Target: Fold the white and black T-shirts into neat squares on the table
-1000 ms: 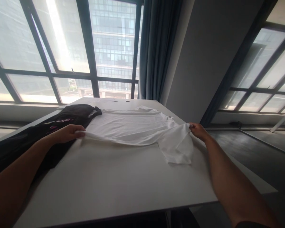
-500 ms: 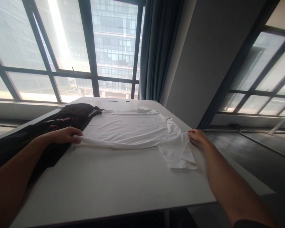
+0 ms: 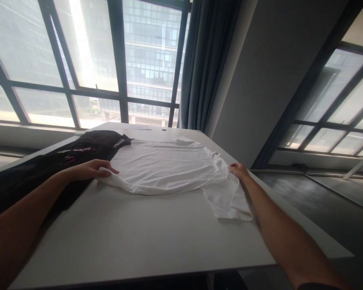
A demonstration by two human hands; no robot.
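A white T-shirt (image 3: 163, 167) lies spread across the white table (image 3: 157, 233), with wrinkles running over its body. One short sleeve points toward me at the right. My left hand (image 3: 98, 169) pinches the shirt's near left corner between thumb and fingers. At the shirt's right end, my right hand (image 3: 238, 170) is closed on the fabric near the shoulder; its fingertips are partly hidden. The near edge sags in a curve between both hands. Under and beyond my left forearm lies a black garment (image 3: 48, 165) with a pink print.
Thin papers (image 3: 136, 127) lie at the table's far end near a round dark hole (image 3: 164, 129). Behind the table stand large windows (image 3: 93, 72), a blue-grey curtain (image 3: 199, 68) and a wide grey pillar (image 3: 260, 80). Grey floor shows at the right.
My hands have come slightly closer together, the right moving left and the left moving right. The shirt's near edge, earlier stretched fairly straight, now hangs slack. The view has shifted slightly.
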